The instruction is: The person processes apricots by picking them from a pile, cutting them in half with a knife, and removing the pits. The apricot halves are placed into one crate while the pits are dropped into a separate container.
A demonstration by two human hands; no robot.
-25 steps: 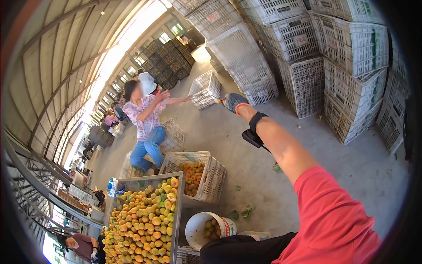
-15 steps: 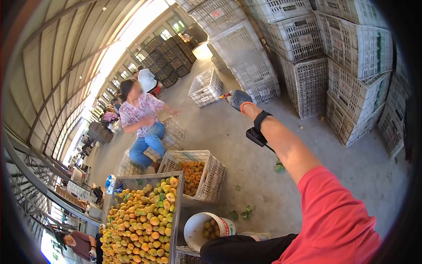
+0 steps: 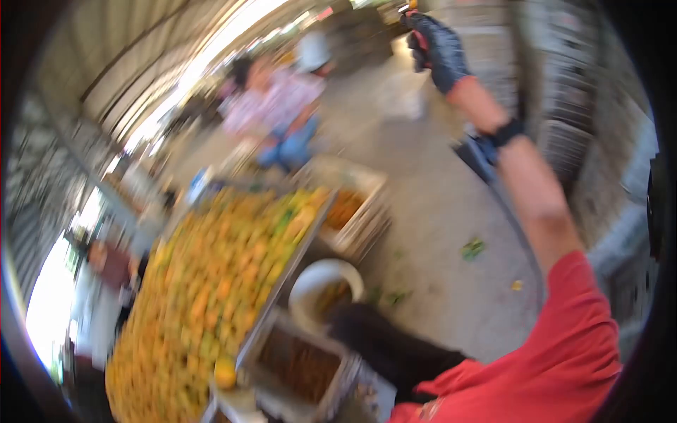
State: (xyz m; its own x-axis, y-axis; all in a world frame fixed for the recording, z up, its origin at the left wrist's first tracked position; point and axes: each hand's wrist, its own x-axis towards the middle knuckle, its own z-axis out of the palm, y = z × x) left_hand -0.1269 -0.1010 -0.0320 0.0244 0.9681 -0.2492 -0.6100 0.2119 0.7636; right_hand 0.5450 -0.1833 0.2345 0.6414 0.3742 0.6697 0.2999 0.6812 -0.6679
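My right hand (image 3: 438, 53), in a dark glove, is raised at the upper right with the arm stretched out. Its fingers are curled around a small orange-and-yellow object (image 3: 409, 6), cut off by the top edge and too blurred to identify. A black band (image 3: 508, 132) circles the wrist, with a dark device hanging beside it. My left hand is out of sight. Far below the raised hand, a heap of yellow-orange fruit (image 3: 211, 275), resembling persimmons, fills a metal-edged table. One orange fruit (image 3: 226, 374) sits at the table's near corner.
Beside the table stand a white bucket (image 3: 302, 292), a crate with brownish contents (image 3: 342, 384) and a crate of orange fruit (image 3: 370, 211). A person in a pink patterned shirt (image 3: 282, 99) sits beyond. Stacked crates (image 3: 564, 162) line the right; leaves (image 3: 472, 248) lie on the floor.
The view has swung and blurred. My right hand now appears higher and farther right, still holding the small object. More of the fruit table and a crate below the bucket have come into view.
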